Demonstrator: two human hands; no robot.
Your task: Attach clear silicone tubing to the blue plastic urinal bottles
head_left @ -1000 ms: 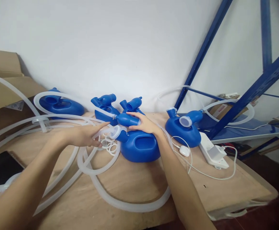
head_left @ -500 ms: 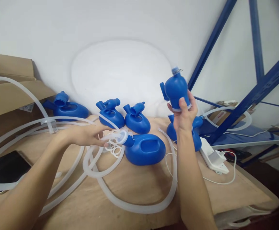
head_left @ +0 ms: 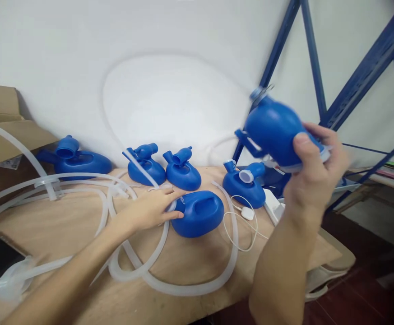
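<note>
My right hand point(head_left: 313, 155) is raised at the right, wrapped round the rim end of a blue cup-shaped urinal funnel point(head_left: 273, 131). This funnel is tilted, with a metal clip at its narrow neck and a pale rim partly covered by my fingers. From the neck a translucent hose point(head_left: 169, 53) arcs across in front of the wall and down toward my left hand. My left hand point(head_left: 161, 207) is closed round the neck of a blue urinal bottle point(head_left: 201, 212) lying on the table. Its fingers and thumb hide most of the neck and the pale cap.
Several more blue urinal bottles point(head_left: 185, 174) stand along the wall. Coiled translucent hoses point(head_left: 197, 289) cover much of the wooden table point(head_left: 71, 221). A cardboard box point(head_left: 20, 135) and a black phone-like slab point(head_left: 0, 259) are left. A white cable point(head_left: 247, 212) and blue rack point(head_left: 313, 58) are right.
My right hand has moved right and nearer with the funnel, which has tilted. My left hand has moved right and closed onto the bottle's neck. The view has shifted rightward.
</note>
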